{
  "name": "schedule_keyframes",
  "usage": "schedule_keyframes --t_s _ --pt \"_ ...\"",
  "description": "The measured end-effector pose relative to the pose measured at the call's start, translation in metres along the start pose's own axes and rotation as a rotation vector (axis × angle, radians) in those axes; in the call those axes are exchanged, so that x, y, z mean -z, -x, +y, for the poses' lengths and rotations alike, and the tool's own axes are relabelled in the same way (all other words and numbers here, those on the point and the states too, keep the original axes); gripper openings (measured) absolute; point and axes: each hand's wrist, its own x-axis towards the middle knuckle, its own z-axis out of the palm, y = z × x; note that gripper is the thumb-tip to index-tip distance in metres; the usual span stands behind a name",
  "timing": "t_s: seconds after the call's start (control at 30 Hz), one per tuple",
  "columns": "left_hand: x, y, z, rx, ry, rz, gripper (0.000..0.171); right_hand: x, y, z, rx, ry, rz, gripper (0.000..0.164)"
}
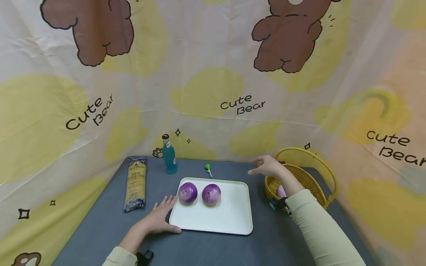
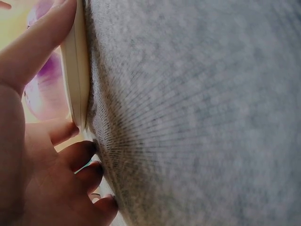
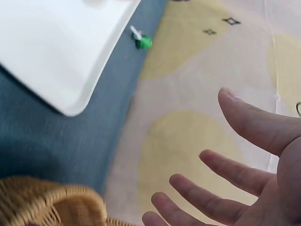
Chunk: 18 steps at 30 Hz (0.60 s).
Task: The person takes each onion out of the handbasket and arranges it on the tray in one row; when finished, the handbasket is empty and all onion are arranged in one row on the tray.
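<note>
My left hand (image 1: 159, 218) rests at the left front corner of a white tray (image 1: 229, 218), fingers spread and thumb along its front edge. In the left wrist view the thumb (image 2: 42, 42) lies over the tray's rim. Two purple onions (image 1: 188, 193) sit side by side on the left half of the tray. Above the table, beside the wicker basket (image 1: 307, 181), my right hand (image 1: 267, 166) is held in the air with nothing in it. Its fingers (image 3: 211, 200) are spread in the right wrist view. A lollipop (image 1: 208, 168) with a green wrapper lies behind the tray.
A blue bottle (image 1: 169, 157) stands at the back left, with a yellow packet (image 1: 135, 184) lying left of it. A pinkish-purple item (image 1: 281, 191) shows inside the basket, partly hidden by the right forearm. A printed curtain (image 1: 206, 136) hangs behind the table.
</note>
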Motion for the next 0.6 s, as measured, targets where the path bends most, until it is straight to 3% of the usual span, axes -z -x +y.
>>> schedule_keyframes --t_s 0.27,0.47,0.6 --pt "0.000 -0.001 0.002 0.004 0.000 0.005 0.128 0.039 0.009 0.024 -0.068 0.006 -0.060 0.067" --pt "0.000 0.000 0.001 -0.001 -0.010 0.012 0.129 0.053 0.010 0.053 -0.108 0.000 -0.098 0.063" --pt "-0.001 0.000 -0.001 0.002 -0.011 0.006 0.129 0.057 0.013 0.075 -0.224 -0.073 -0.127 0.076"
